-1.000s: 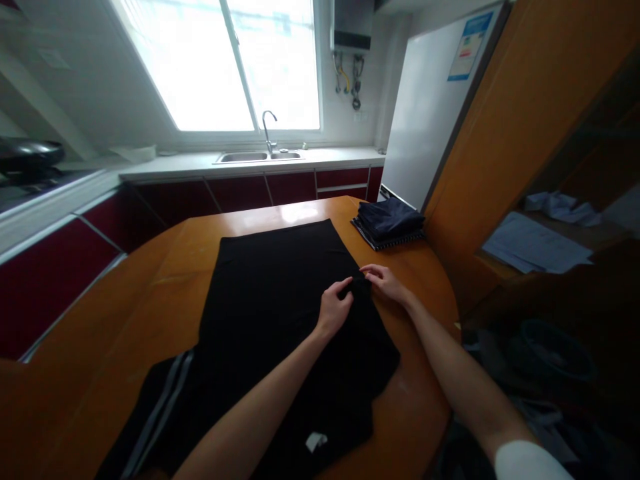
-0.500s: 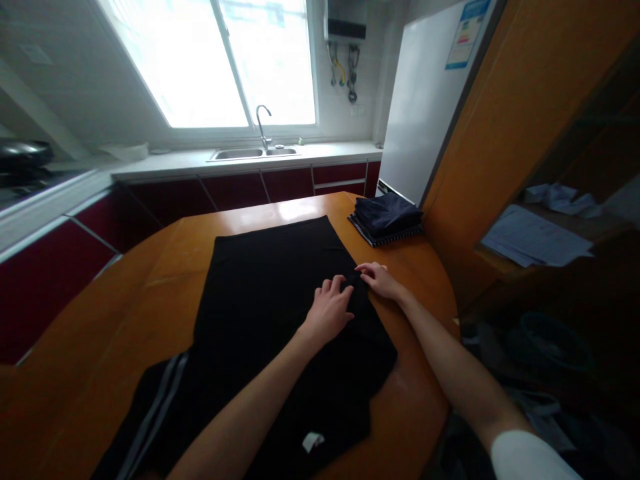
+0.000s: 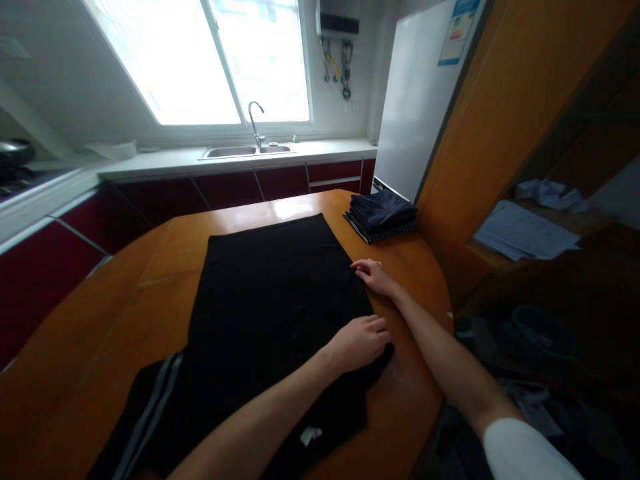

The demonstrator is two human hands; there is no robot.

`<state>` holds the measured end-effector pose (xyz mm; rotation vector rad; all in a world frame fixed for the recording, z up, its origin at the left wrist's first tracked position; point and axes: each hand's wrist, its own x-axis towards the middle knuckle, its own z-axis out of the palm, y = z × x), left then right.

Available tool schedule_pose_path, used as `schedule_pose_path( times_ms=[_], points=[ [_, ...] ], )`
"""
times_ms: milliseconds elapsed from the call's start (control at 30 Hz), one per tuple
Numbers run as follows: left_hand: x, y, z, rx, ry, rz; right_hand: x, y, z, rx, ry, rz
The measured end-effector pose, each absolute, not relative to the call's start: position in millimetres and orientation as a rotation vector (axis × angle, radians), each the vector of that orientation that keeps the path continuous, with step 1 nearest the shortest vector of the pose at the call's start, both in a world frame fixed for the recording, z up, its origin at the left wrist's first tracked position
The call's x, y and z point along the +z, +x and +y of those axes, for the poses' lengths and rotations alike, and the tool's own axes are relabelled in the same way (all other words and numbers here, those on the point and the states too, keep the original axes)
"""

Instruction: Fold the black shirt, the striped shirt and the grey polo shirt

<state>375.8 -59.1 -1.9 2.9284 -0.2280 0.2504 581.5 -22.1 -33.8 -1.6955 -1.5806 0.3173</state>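
Observation:
A black T-shirt (image 3: pixel 260 287) lies spread on the wooden table, its bottom edge toward the window. Two pale stripes run along its left sleeve (image 3: pixel 150 407), and a white label (image 3: pixel 311 436) shows near the neck. My left hand (image 3: pixel 357 343) reaches across the shirt to its right sleeve, with fingers curled together on the cloth at the edge; the fingertips are partly hidden. Farther up the same side, my right hand (image 3: pixel 375 277) has thumb and fingers closed on the shirt's side edge.
Folded dark clothes (image 3: pixel 381 215) form a pile at the table's far right. The rounded wooden table (image 3: pixel 165 267) carries the shirt. Beyond it are a counter with a sink (image 3: pixel 233 152) and a white fridge (image 3: pixel 415 100). Papers (image 3: pixel 523 233) rest on a shelf at right.
My left hand has moved right and nearer to me, from the shirt's middle to its right sleeve edge, and its fingers have curled in. My right hand stays at the side edge.

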Motion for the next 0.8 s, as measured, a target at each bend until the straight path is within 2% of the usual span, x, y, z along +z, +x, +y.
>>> schedule_pose_path(
  times_ms=[200, 367, 433, 533, 667, 800],
  points=[
    [4, 372, -46, 0.302, 2.661, -0.119, -30, 576, -20, 0.217, -1.756, -1.665],
    [2, 371, -11, 0.659, 2.562, 0.695, -36, 587, -18, 0.251, -1.750, -1.455],
    [-1, 368, 3, 0.612, 2.573, 0.991, -39, 593, -19, 0.294, -1.710, -1.402],
    [-3, 361, 19, 0.404, 2.549, 1.190, -38, 596, -22, 0.334, -1.697, -1.480],
    [-1, 354, 30, 0.203, 2.384, 1.201, -32, 592, -28, 0.295, -1.806, -1.623],
    [6, 352, 33, 0.206, 2.281, 1.115, -27, 587, -31, 0.276, -1.878, -1.666]
  ],
)
